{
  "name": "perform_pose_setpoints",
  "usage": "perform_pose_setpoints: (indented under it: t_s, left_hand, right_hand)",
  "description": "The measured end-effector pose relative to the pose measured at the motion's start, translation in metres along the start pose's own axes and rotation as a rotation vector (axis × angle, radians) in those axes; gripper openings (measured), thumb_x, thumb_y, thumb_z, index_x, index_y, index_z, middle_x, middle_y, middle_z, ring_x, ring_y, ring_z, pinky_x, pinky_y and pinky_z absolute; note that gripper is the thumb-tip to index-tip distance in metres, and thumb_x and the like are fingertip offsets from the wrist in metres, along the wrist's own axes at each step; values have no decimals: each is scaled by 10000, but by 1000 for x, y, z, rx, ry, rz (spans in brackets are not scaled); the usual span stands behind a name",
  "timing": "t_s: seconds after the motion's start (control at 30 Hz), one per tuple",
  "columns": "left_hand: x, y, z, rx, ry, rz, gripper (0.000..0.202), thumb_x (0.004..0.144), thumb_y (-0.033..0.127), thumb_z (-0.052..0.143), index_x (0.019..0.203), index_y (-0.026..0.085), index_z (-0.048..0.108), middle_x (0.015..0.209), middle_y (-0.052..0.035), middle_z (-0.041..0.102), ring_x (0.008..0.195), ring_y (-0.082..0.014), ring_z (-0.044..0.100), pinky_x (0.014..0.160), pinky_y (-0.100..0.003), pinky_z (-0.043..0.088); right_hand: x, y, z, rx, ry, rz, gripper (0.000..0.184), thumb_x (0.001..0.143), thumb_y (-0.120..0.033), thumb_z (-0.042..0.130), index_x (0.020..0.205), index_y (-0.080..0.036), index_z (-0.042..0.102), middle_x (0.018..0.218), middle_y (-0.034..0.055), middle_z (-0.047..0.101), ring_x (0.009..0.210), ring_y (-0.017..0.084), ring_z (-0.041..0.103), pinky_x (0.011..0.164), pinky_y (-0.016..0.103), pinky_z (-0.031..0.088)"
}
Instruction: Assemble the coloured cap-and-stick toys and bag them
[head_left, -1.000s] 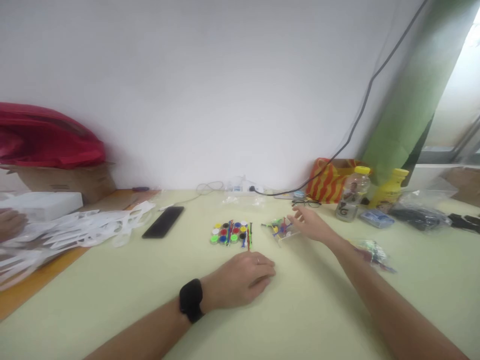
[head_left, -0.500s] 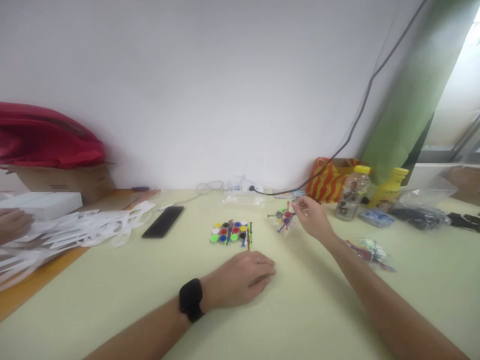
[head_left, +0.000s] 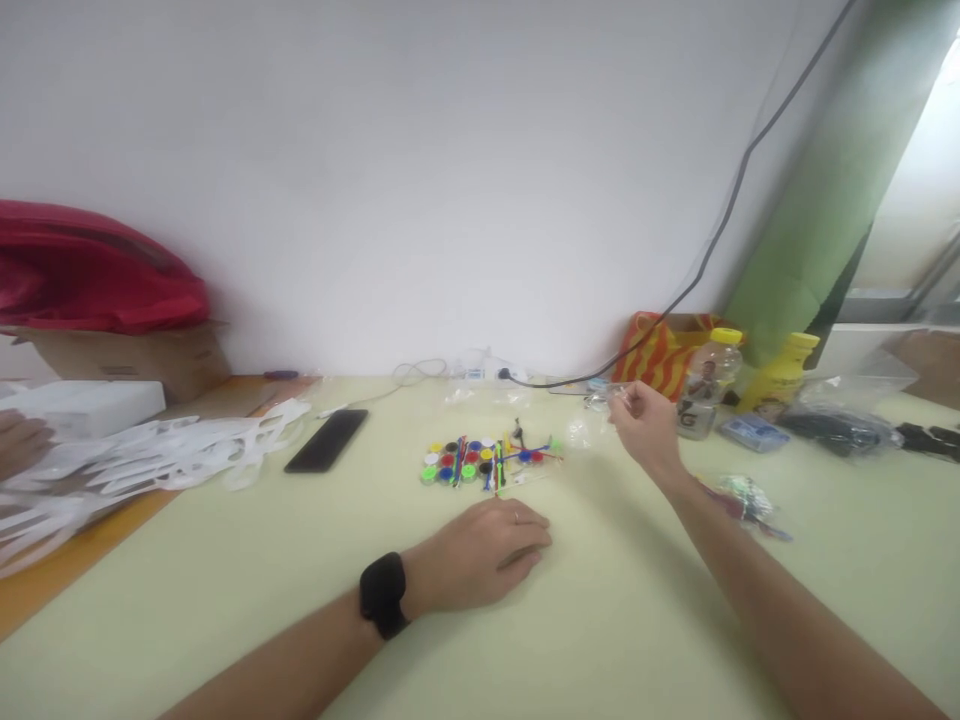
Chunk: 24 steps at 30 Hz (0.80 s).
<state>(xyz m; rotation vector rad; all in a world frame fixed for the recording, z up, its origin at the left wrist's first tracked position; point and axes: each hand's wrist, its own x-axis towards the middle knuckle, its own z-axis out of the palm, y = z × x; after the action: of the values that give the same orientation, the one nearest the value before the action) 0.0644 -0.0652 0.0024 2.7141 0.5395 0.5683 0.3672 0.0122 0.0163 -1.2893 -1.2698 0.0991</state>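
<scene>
My left hand [head_left: 480, 550] rests palm down on the table, its fingers stretched out and holding nothing; a black watch [head_left: 382, 595] is on that wrist. Beyond it lie colourful round caps [head_left: 450, 462] in rows, with thin plastic sticks [head_left: 498, 468] among them. Just right of the rows is a loose heap of coloured sticks and caps [head_left: 532, 455]. My right hand [head_left: 646, 425] pinches a small clear plastic bag [head_left: 598, 398] above the table, right of the heap. Nearer my right forearm lies another clear bag of coloured pieces [head_left: 746, 503].
A black phone [head_left: 326, 441] and white strips [head_left: 195, 450] lie left, near another person's hand [head_left: 22, 440]. Bottles [head_left: 709, 385], a striped bag [head_left: 649, 350] and a blue packet [head_left: 754, 433] stand or lie at right. A power strip [head_left: 480, 376] with a cable sits by the wall.
The coloured pieces seen in the bag at my right hand now lie loose beside the rows. My right hand has moved right with the clear bag. My left hand stays put.
</scene>
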Motion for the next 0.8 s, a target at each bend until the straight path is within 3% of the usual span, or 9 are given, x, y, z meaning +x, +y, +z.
perform_pose_setpoints:
  t_s: [0.13, 0.27, 0.33, 0.4, 0.47, 0.57, 0.63, 0.73, 0.8]
  left_hand:
    - [0, 1, 0, -39, 115, -48, 262, 1010, 238, 559, 1233, 268, 692, 1342, -78, 685, 1258, -245, 632, 1092, -409, 513]
    - [3, -4, -5, -151, 485, -294, 446, 994, 358, 626, 1431, 321, 540, 1536, -99, 498, 1404, -293, 491, 1169, -504, 445]
    - [4, -12, -7, -317, 604, -429, 588, 983, 444, 643, 1516, 326, 422, 1529, -131, 477, 1335, -297, 541, 1066, -490, 526]
    - [6, -21, -8, -500, 640, -536, 717, 967, 501, 657, 1572, 331, 311, 1494, -159, 494, 1233, -281, 611, 948, -435, 580]
    - [8, -30, -10, -646, 658, -586, 793, 923, 509, 713, 1568, 308, 299, 1294, -139, 633, 1031, -232, 693, 855, -373, 590]
    - [10, -48, -18, -772, 691, -583, 674, 855, 477, 776, 1403, 233, 468, 816, -8, 678, 633, -146, 644, 613, -264, 541]
    - [7, -66, -29, -742, 841, -625, 607, 820, 449, 799, 1303, 239, 496, 794, 14, 663, 539, -111, 583, 497, -207, 463]
    - [-5, -106, -49, -621, 1114, -733, 679, 819, 447, 795, 1343, 244, 413, 942, -42, 701, 656, -139, 671, 598, -254, 557]
    - [-18, -133, -59, -490, 1119, -773, 657, 899, 527, 698, 1393, 228, 384, 1137, -124, 695, 922, -202, 740, 829, -351, 614]
  right_hand:
    - [0, -8, 2, 259, 59, 160, 224, 789, -321, 654, 668, -228, 490, 583, -23, 601, 476, 123, 505, 466, 243, 388]
    - [-9, -24, 13, 574, -101, 309, 283, 771, -385, 774, 756, -220, 545, 688, 6, 696, 558, 141, 603, 536, 257, 490]
    - [-20, -34, 22, 651, -247, 333, 375, 744, -453, 840, 806, -225, 549, 786, 29, 740, 636, 167, 663, 605, 292, 550]
    - [-36, -45, 33, 668, -355, 321, 432, 746, -517, 853, 842, -231, 543, 823, 30, 743, 686, 191, 696, 660, 328, 585]
    - [-52, -54, 43, 649, -431, 298, 453, 778, -581, 816, 853, -239, 530, 807, 18, 721, 706, 206, 705, 688, 354, 602]
    - [-69, -61, 50, 524, -555, 149, 387, 932, -618, 630, 905, -240, 550, 899, 43, 713, 842, 228, 711, 778, 379, 610]
    - [-74, -59, 50, 348, -565, -7, 335, 1024, -555, 495, 1010, -235, 593, 1022, 81, 718, 951, 245, 694, 858, 404, 594]
    - [-76, -48, 48, 53, -576, -280, 285, 1050, -410, 488, 1241, -237, 610, 1230, 129, 693, 1163, 290, 629, 1007, 466, 536]
    - [-77, -39, 49, -81, -646, -424, 356, 1036, -362, 524, 1370, -252, 580, 1352, 136, 651, 1296, 309, 554, 1094, 502, 482]
